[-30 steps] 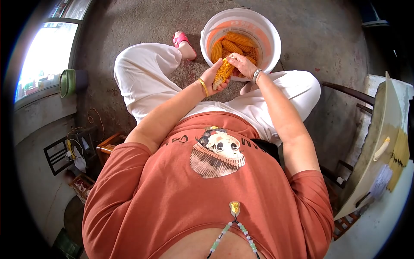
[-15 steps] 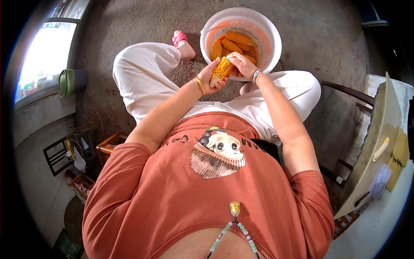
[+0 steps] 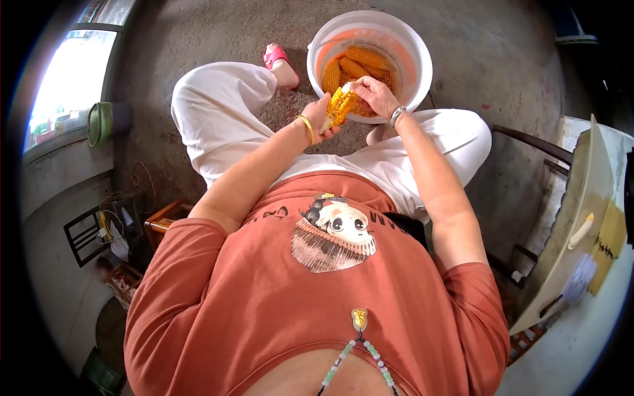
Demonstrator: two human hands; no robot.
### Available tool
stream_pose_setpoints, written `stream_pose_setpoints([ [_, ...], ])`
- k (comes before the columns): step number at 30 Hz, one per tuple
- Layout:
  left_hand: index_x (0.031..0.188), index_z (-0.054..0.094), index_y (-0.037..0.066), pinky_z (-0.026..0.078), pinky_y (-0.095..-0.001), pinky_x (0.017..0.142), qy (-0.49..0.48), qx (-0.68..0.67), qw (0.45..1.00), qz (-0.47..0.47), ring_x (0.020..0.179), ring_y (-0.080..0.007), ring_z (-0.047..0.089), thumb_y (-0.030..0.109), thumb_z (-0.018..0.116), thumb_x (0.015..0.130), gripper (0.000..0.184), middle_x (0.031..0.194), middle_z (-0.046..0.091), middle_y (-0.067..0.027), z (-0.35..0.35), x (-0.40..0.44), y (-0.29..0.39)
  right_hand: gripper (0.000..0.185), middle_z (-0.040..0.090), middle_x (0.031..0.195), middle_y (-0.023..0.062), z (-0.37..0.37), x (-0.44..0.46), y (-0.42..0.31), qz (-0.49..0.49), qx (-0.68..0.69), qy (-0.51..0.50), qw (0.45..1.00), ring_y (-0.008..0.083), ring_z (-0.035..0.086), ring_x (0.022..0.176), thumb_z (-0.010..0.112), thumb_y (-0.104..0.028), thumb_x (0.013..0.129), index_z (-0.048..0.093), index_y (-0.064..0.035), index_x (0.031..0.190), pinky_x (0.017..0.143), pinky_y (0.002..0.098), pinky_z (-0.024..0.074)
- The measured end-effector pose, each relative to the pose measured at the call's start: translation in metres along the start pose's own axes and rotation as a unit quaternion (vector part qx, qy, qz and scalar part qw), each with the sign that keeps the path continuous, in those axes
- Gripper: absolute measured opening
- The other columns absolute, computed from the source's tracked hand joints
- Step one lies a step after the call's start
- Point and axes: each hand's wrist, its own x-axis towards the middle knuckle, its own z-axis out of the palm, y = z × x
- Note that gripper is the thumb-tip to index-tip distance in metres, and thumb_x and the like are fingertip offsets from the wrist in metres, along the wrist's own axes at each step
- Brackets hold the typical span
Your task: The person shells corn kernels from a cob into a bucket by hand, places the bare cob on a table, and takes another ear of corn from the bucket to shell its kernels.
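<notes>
Cob (image 3: 340, 107) clasped in your left hand (image 3: 319, 117), your right hand (image 3: 375, 96) curled at its far end, pinch unclear, bucket (image 3: 415, 63) beyond.

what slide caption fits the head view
Left hand holds a corn cob, right hand by its upper end, near a bucket.

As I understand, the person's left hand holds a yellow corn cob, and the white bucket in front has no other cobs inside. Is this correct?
Not entirely: the white bucket in front does have other cobs inside, as the head view shows. The left hand does hold a yellow corn cob.
</notes>
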Motion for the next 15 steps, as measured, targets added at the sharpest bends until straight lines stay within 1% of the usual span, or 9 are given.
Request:
stream_pose_setpoints([
  [3, 0.108, 0.051, 0.015, 0.030, -0.0205, 0.030, 0.011, 0.015, 1.000, 0.008, 0.043, -0.0146, 0.047, 0.051, 0.025, 0.096, 0.046, 0.074, 0.057, -0.0093, 0.001, -0.002, 0.000, 0.031, 0.053, 0.068, -0.0025, 0.000, -0.003, -0.005, -0.004, -0.023, -0.020, 1.000, 0.0047, 0.046, 0.056, 0.058, -0.037, 0.090, 0.057, -0.0063, 0.094, 0.050, 0.0202, 0.0378],
  [6, 0.108, 0.051, 0.015, 0.028, -0.0210, 0.030, 0.023, 0.032, 0.999, 0.010, 0.041, -0.0144, 0.045, 0.051, 0.024, 0.096, 0.047, 0.073, 0.057, -0.0091, 0.002, -0.001, -0.001, 0.039, 0.060, 0.078, 0.0034, 0.000, -0.003, -0.005, 0.017, -0.033, -0.023, 0.999, 0.0077, 0.052, 0.065, 0.060, -0.040, 0.087, 0.058, -0.0016, 0.094, 0.057, 0.0217, 0.0430],
  [9, 0.108, 0.051, 0.013, 0.028, -0.0221, 0.029, 0.046, 0.062, 0.997, 0.016, 0.040, -0.0143, 0.045, 0.049, 0.023, 0.096, 0.047, 0.072, 0.057, -0.0090, 0.006, -0.002, 0.000, 0.040, 0.060, 0.078, 0.0033, 0.000, -0.004, -0.008, 0.061, -0.017, -0.035, 0.997, 0.0081, 0.052, 0.064, 0.060, -0.041, 0.087, 0.057, -0.0017, 0.094, 0.056, 0.0219, 0.0428],
  [12, 0.108, 0.051, 0.012, 0.028, -0.0232, 0.029, 0.070, 0.098, 0.992, 0.027, 0.039, -0.0142, 0.044, 0.047, 0.022, 0.096, 0.048, 0.070, 0.058, -0.0090, 0.009, -0.002, 0.000, 0.041, 0.060, 0.078, 0.0042, 0.000, -0.003, -0.007, 0.072, -0.004, -0.038, 0.997, 0.0083, 0.051, 0.062, 0.060, -0.043, 0.087, 0.056, -0.0022, 0.093, 0.054, 0.0227, 0.0423],
  [15, 0.108, 0.051, 0.011, 0.028, -0.0239, 0.029, 0.089, 0.103, 0.990, 0.022, 0.039, -0.0143, 0.044, 0.047, 0.020, 0.096, 0.049, 0.069, 0.058, -0.0092, 0.015, -0.007, 0.002, 0.043, 0.059, 0.075, 0.0047, 0.003, 0.004, 0.006, -0.004, -0.047, -0.012, 0.999, 0.0089, 0.052, 0.059, 0.059, -0.045, 0.087, 0.056, -0.0024, 0.090, 0.052, 0.0240, 0.0423],
])
